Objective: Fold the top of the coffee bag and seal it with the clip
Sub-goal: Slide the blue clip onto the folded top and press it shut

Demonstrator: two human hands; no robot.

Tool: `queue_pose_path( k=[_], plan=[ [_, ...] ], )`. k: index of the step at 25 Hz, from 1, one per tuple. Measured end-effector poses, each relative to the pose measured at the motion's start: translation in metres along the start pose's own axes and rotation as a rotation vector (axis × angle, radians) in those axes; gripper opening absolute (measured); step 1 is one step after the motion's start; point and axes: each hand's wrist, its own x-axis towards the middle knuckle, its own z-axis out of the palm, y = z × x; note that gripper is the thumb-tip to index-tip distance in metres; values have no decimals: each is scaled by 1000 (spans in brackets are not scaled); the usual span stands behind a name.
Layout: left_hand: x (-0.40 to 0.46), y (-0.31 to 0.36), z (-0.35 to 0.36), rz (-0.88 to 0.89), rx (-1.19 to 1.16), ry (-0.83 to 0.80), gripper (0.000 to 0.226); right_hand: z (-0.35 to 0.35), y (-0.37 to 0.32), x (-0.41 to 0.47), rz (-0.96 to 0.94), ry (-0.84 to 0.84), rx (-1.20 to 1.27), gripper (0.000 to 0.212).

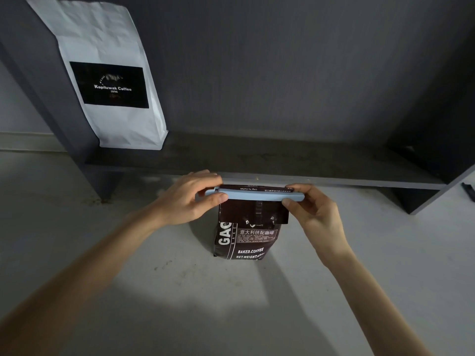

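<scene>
A dark brown coffee bag [246, 240] with white lettering stands upright on the pale floor, just in front of a low dark shelf. Its top is folded over toward me. A long light blue clip [253, 196] lies across the fold, level from side to side. My left hand [191, 199] pinches the clip's left end between thumb and fingers. At the clip's right end, my right hand [312, 210] grips it the same way. The clip's two tips are hidden under my fingers.
A white paper coffee bag [108, 73] with a black label leans against the back of the dark shelf [282, 155] at the upper left. A small dark object [468, 191] lies at the far right edge. Pale floor [180, 291] spreads in front of me.
</scene>
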Motion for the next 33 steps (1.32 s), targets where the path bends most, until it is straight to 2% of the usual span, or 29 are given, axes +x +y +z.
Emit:
queue_pose_path(
  k=[5,10,12,14,16,17,19,22,24,29,33],
  plan=[
    [-5,1,1,-6,80,46,39,3,0,-1,-23,17,-9,25],
    [-7,2,0,-30,103,55,42,1,-1,-4,-16,1,-51,25],
    [-9,3,1,-31,97,58,45,-4,-5,-3,-41,-48,-194,26],
    [-9,4,1,-16,122,49,42,-6,-12,3,-130,-100,-507,20],
    [-9,6,1,4,152,43,38,-1,-24,10,-282,-113,-769,34],
    [-10,6,1,3,160,43,38,6,-31,13,-344,-129,-819,41],
    [-9,6,2,-12,170,49,43,22,-42,16,-391,-203,-847,45],
    [-10,5,3,-11,176,51,46,41,-43,18,-412,-295,-875,40],
    [-11,4,2,4,169,71,46,46,-41,19,-408,-319,-851,35],
    [-15,-1,0,-21,107,131,67,49,-42,19,-357,-355,-810,30],
    [-20,5,3,-67,-84,166,45,55,-43,16,-351,-367,-835,28]
  ],
)
